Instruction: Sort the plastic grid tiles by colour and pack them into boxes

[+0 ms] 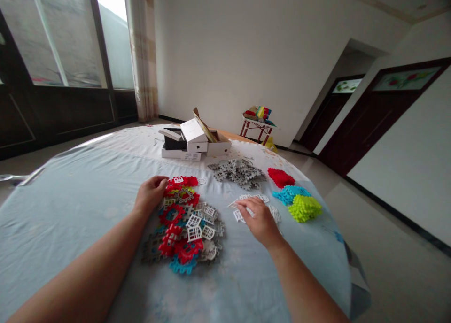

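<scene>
My left hand [152, 194] rests at the upper left edge of a mixed pile of plastic building pieces. Its fingers are curled together against the red pieces [188, 181]; whatever they pinch is hidden. In the pile lie red, blue, grey and green toothed pieces, with white lattice window pieces [194, 220] on top. To the right, my right hand [260, 219] hovers over a group of flat white window pieces [274, 213]. Between its thumb and fingers is a thin white window piece [232, 203], seen nearly edge-on.
Behind the hands lies a heap of grey pieces [243, 173]. Sorted red [281, 177], blue [291, 194] and lime green [305, 208] stacks stand at the right. White boxes [194, 134] sit at the table's far side. A small side table [259, 125] is by the wall.
</scene>
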The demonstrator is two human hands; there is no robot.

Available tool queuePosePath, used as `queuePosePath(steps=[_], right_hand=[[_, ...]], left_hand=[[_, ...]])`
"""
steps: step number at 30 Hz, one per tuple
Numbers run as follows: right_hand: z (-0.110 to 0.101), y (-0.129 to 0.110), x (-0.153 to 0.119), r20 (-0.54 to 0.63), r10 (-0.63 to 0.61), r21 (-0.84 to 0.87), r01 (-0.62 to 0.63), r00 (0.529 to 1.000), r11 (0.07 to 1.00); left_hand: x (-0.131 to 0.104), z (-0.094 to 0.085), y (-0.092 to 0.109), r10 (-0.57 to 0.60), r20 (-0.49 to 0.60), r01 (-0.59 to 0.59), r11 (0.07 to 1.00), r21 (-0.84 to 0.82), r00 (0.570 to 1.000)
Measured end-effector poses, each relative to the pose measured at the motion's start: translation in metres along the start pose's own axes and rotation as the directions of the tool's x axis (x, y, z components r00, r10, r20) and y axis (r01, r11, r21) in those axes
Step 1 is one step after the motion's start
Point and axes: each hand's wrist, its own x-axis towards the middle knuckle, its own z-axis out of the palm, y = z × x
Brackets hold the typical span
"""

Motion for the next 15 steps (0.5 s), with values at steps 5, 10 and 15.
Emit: queuePosePath(steps=[5,10,15], right_hand=[[-0.02,0.044,-0.02,-0.113,0.133,-0.086,-0.143,0.985,0.986],[-0.015,0.042,-0.027,-0.134,0.146,-0.059,-0.155,0.98,0.986],[0.0,-0.006,-0.008,0.009,0.005,0.059,-0.005,1.0,0.998]], left_hand=[[0.0,0.0,0.001,0.0,0.001,0.0,1.0,0.007,1.0],[0.0,0.002,-0.001,-0.003,-0.01,0.004,1.0,0.012,1.0],[0.0,0.003,-0.003,-0.004,-0.017,0.005,1.0,0.017,1.0]])
